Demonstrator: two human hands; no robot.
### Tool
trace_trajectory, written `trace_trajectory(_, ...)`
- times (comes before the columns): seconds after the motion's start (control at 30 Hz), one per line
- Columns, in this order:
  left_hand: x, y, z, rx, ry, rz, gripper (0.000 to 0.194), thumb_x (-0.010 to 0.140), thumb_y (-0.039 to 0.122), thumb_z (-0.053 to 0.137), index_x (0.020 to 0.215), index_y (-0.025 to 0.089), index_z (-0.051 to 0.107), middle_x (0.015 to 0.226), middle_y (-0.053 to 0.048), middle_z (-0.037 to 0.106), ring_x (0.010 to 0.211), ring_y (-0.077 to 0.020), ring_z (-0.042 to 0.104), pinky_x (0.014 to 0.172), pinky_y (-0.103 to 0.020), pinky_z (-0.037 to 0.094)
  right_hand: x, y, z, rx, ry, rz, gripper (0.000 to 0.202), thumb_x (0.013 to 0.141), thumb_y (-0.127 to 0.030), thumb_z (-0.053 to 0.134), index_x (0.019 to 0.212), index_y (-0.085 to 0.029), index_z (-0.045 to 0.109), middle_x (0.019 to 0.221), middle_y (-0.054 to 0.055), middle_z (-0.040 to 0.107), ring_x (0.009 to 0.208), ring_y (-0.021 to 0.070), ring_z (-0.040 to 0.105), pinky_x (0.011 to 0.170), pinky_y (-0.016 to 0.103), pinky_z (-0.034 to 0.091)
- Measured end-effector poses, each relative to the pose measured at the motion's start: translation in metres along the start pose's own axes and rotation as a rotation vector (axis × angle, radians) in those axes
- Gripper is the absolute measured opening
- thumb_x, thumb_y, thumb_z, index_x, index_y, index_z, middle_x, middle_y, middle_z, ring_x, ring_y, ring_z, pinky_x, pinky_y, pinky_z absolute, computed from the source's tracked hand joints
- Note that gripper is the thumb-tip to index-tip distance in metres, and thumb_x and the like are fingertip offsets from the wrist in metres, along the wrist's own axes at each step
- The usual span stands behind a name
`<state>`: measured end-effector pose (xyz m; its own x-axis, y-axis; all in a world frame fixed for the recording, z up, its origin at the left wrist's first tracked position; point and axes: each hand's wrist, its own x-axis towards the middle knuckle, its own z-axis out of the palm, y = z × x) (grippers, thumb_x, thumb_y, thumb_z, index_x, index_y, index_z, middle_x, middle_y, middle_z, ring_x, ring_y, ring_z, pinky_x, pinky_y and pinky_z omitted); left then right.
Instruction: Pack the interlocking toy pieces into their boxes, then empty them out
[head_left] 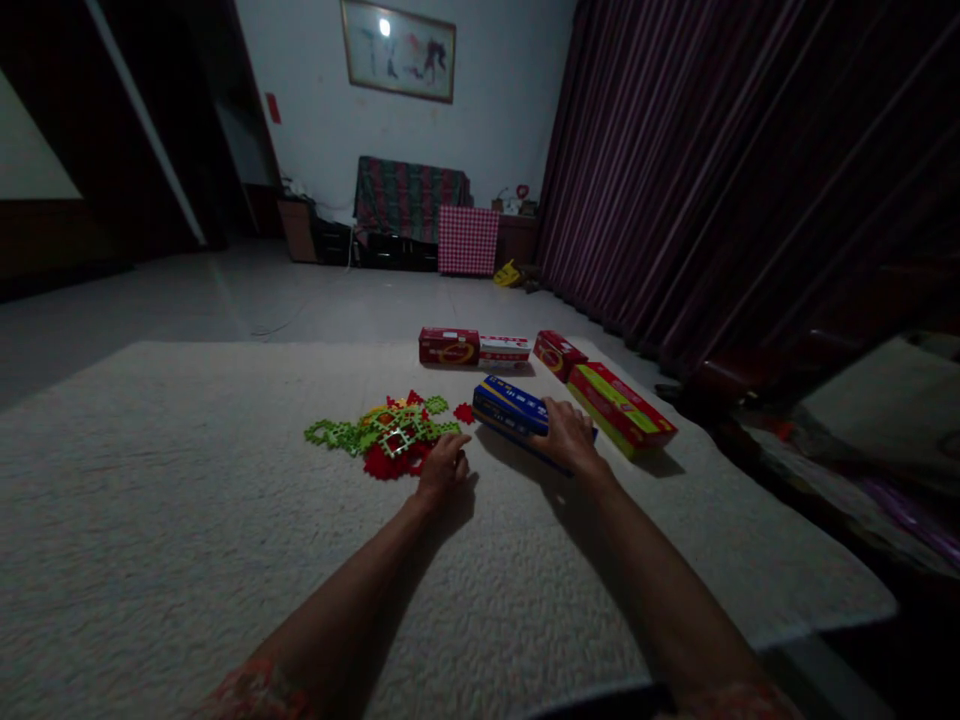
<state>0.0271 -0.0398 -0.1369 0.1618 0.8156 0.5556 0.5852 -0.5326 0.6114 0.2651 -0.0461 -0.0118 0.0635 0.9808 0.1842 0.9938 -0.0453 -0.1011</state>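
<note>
My right hand (568,436) is wrapped over the right part of a long blue box (510,405) with yellow stripes and pale lettering. The box is tilted, and a shadow falls on the cloth beneath it. Just left of it, my left hand (444,466) rests low by the right edge of a heap of plastic pieces, fingers partly bent and apart, nothing visible in them. Green notched pieces (334,435) spread along the heap's left side, and red ones (384,461) lie at its front. A single red piece (464,412) sits near the blue box's left end.
Behind the heap stand a dark red box (448,347) and a white-and-red box (504,351), end to end. Another dark red box (559,354) and a red-and-yellow box (622,408) line the right side. All rest on a cream textured cloth (225,560). Purple curtains (660,180) hang at right.
</note>
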Motion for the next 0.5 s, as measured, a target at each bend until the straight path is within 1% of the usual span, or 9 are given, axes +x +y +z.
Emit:
trace_trajectory(0.07,-0.007,0.005,-0.005,-0.014,0.048,-0.011,0.045,0.081,0.003,0.049,0.117,0.022,0.068,0.113,-0.009,0.069,0.103,-0.0214,0.068,0.092,-0.037,0.059,-0.017,-0.01,0.008,-0.001,-0.026,0.011,0.071,0.084,-0.044,0.07,0.146,-0.018,0.045,0.135,0.018,0.058,0.123,0.0352,0.056,0.102,0.045,0.037)
trace_trajectory(0.13,-0.011,0.01,-0.006,-0.028,0.086,-0.017,0.046,0.082,0.004,0.05,0.121,0.023,0.067,0.118,-0.01,0.069,0.11,-0.0228,0.067,0.097,-0.039,0.058,-0.031,-0.014,0.008,0.012,-0.046,0.024,0.071,0.085,-0.046,0.068,0.146,-0.018,0.046,0.136,0.018,0.058,0.123,0.0351,0.056,0.102,0.045,0.037)
trace_trajectory(0.2,-0.011,0.016,-0.005,-0.029,0.112,-0.018,0.046,0.084,0.006,0.052,0.126,0.02,0.065,0.126,-0.012,0.067,0.119,-0.0254,0.064,0.104,-0.043,0.055,-0.04,-0.013,0.006,0.029,-0.092,0.019,0.073,0.083,-0.047,0.069,0.146,-0.018,0.046,0.136,0.019,0.058,0.123,0.0355,0.056,0.102,0.046,0.038)
trace_trajectory(0.27,-0.01,0.022,-0.001,-0.022,0.13,-0.011,0.048,0.085,0.008,0.053,0.131,0.019,0.062,0.137,-0.014,0.062,0.129,-0.0274,0.059,0.112,-0.047,0.05,-0.045,-0.009,0.002,0.062,-0.159,-0.017,0.074,0.083,-0.047,0.069,0.147,-0.019,0.045,0.138,0.019,0.058,0.124,0.0354,0.056,0.104,0.047,0.038)
trace_trajectory(0.3,-0.009,0.024,0.001,-0.015,0.127,-0.003,0.048,0.086,0.009,0.054,0.133,0.018,0.061,0.141,-0.014,0.06,0.133,-0.0278,0.057,0.115,-0.049,0.048,-0.046,-0.007,0.001,0.086,-0.193,-0.042,0.071,0.085,-0.047,0.067,0.147,-0.019,0.046,0.139,0.019,0.058,0.126,0.0349,0.056,0.105,0.047,0.038)
trace_trajectory(0.37,-0.007,0.029,0.005,-0.001,0.103,0.018,0.051,0.086,0.008,0.054,0.135,0.019,0.059,0.146,-0.014,0.056,0.138,-0.0283,0.053,0.118,-0.051,0.044,-0.046,-0.001,-0.001,0.144,-0.238,-0.092,0.059,0.093,-0.048,0.057,0.145,-0.021,0.048,0.144,0.018,0.058,0.129,0.0334,0.056,0.107,0.048,0.039)
trace_trajectory(0.43,-0.006,0.031,0.009,0.01,0.069,0.033,0.057,0.083,0.005,0.055,0.137,0.021,0.057,0.151,-0.013,0.053,0.142,-0.0293,0.048,0.118,-0.052,0.044,-0.044,0.003,-0.001,0.192,-0.247,-0.128,0.048,0.101,-0.046,0.045,0.143,-0.022,0.05,0.147,0.016,0.057,0.131,0.0312,0.055,0.108,0.048,0.04)
trace_trajectory(0.5,-0.006,0.031,0.012,0.023,0.049,0.041,0.064,0.078,0.002,0.056,0.139,0.023,0.057,0.155,-0.012,0.048,0.146,-0.0302,0.044,0.119,-0.053,0.043,-0.043,0.006,0.0,0.214,-0.234,-0.144,0.044,0.103,-0.041,0.041,0.142,-0.023,0.052,0.148,0.015,0.058,0.133,0.0293,0.055,0.108,0.046,0.041)
